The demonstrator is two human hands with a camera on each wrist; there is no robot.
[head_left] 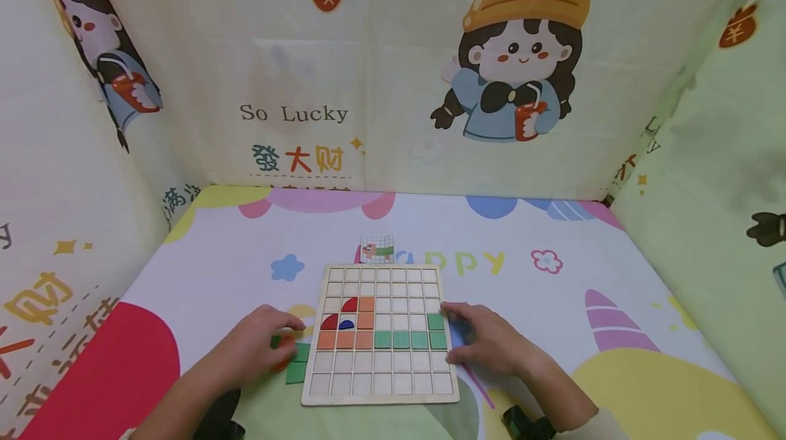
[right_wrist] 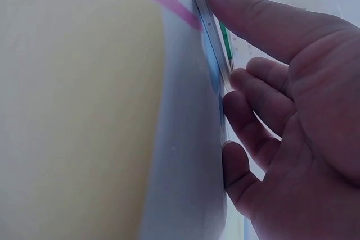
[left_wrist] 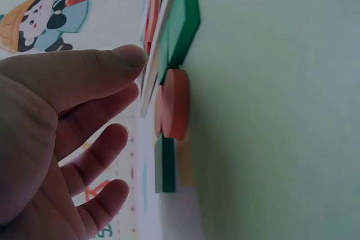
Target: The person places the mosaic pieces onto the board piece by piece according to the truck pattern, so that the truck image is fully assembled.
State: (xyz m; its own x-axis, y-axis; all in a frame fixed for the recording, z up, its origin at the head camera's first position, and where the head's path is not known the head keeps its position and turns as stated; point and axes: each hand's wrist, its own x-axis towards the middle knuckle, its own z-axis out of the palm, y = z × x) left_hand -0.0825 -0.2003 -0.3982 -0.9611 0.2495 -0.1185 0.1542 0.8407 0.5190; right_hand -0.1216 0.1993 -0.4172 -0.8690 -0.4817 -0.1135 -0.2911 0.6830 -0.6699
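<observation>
A square wooden grid board [head_left: 319, 394] lies in front of me. A row of orange and green square tiles crosses it; more orange squares, red rounded pieces and a blue half-round piece [head_left: 346, 325] sit above the row at left, another green tile at right. My left hand [head_left: 258, 344] is just left of the board, over loose green tiles [head_left: 295, 373] and orange rounded pieces [left_wrist: 179, 105]. Its thumb and fingers are apart from these pieces, and nothing shows between them. With thumb and fingertips, my right hand [head_left: 494, 341] touches the board's right edge, its fingers loosely extended.
Behind the board lies a small card [head_left: 377, 249] with a coloured grid picture. A patterned cloth [head_left: 215, 269] covers the table. Printed curtains [head_left: 393, 71] stand at the back and both sides.
</observation>
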